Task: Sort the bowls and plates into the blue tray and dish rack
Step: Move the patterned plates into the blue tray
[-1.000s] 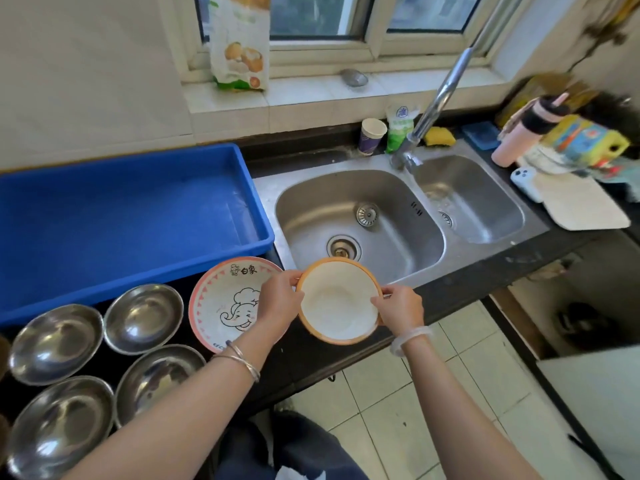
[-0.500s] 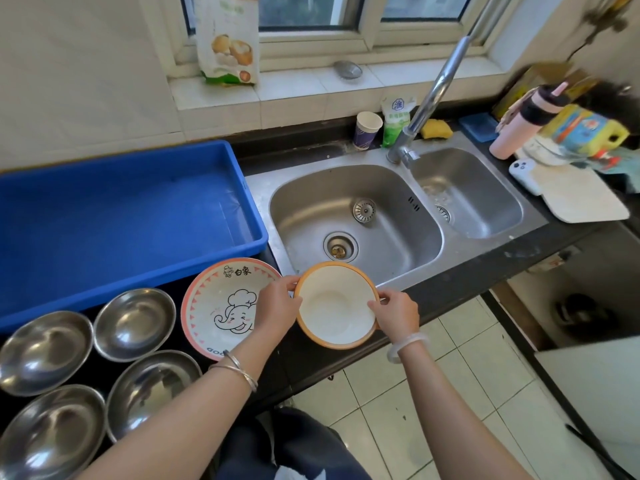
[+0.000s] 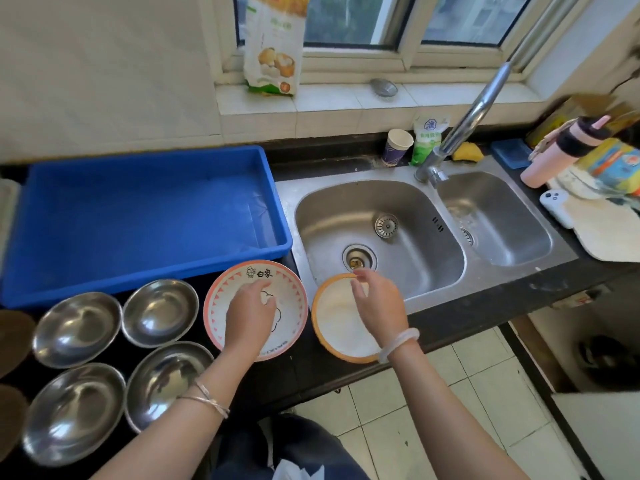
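Black counter (image 3: 304,370); left fingers (image 3: 259,293) loose over elephant plate (image 3: 289,308), right fingers (image 3: 360,284) loose over orange-rimmed bowl (image 3: 332,322)

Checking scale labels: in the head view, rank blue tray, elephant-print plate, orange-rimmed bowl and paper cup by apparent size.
1. blue tray
2. elephant-print plate
3. orange-rimmed bowl, slightly smaller; right hand covers part
4. paper cup

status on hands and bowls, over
Left hand over pink-rimmed elephant-print bowl. Right hand at far rim of orange-rimmed white bowl; grips blurred. Nothing blocks blue plastic tray.
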